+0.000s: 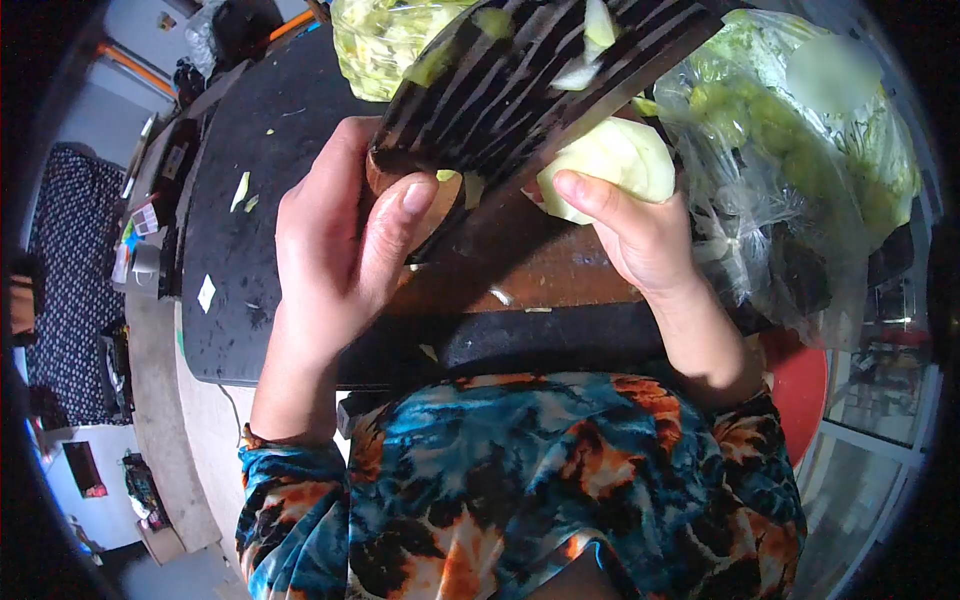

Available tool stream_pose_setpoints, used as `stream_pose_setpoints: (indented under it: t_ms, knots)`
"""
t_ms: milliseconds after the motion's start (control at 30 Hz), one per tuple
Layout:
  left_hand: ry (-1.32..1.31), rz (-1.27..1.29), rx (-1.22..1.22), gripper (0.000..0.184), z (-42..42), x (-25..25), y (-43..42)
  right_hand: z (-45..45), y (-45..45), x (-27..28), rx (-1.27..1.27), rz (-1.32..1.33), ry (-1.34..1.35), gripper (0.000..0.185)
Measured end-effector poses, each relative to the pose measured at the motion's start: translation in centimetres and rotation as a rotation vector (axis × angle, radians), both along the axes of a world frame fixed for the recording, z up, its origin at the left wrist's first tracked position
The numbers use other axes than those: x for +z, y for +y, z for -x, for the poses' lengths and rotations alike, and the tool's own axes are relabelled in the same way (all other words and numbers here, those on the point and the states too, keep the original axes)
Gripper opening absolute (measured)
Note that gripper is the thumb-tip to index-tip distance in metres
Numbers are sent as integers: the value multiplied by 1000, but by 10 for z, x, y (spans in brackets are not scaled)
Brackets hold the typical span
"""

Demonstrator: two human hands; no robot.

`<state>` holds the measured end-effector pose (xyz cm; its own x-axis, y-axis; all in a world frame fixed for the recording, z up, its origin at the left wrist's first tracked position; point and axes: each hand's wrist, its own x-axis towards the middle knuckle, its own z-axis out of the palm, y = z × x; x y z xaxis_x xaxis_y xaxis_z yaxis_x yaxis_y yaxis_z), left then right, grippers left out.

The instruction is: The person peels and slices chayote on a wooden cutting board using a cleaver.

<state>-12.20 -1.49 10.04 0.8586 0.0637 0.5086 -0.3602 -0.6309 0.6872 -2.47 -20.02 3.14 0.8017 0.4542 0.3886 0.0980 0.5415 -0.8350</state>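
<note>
Patterned top (560, 470) sits nearest, my left fingers (395, 222) wrapped round a dark striped tool (500, 105), my right fingers (597, 197) curled closed on a pale cut vegetable (630, 160) by the tool's edge, above brown board (530, 280) on black surface (270, 300).

Dark table (235, 335), rounded at the corners; spotted fabric (75, 280) beyond its left edge; pale-framed glass panes (870, 442) rightward.
</note>
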Motion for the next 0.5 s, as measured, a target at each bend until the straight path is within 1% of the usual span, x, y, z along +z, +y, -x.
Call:
stream_pose_setpoints:
  t_ms: [167,333,433,500]
  knots:
    - [20,-97,8,28,1,6,1,0,0,-1,-73,78,-58,26]
    - [0,-231,-41,32,-1,12,3,-4,-4,1,-24,127,-76,26]
    - [58,-366,-43,31,1,26,2,-6,-6,4,-19,161,-127,26]
    - [67,-338,-56,31,2,26,3,-6,-5,4,-20,161,-137,26]
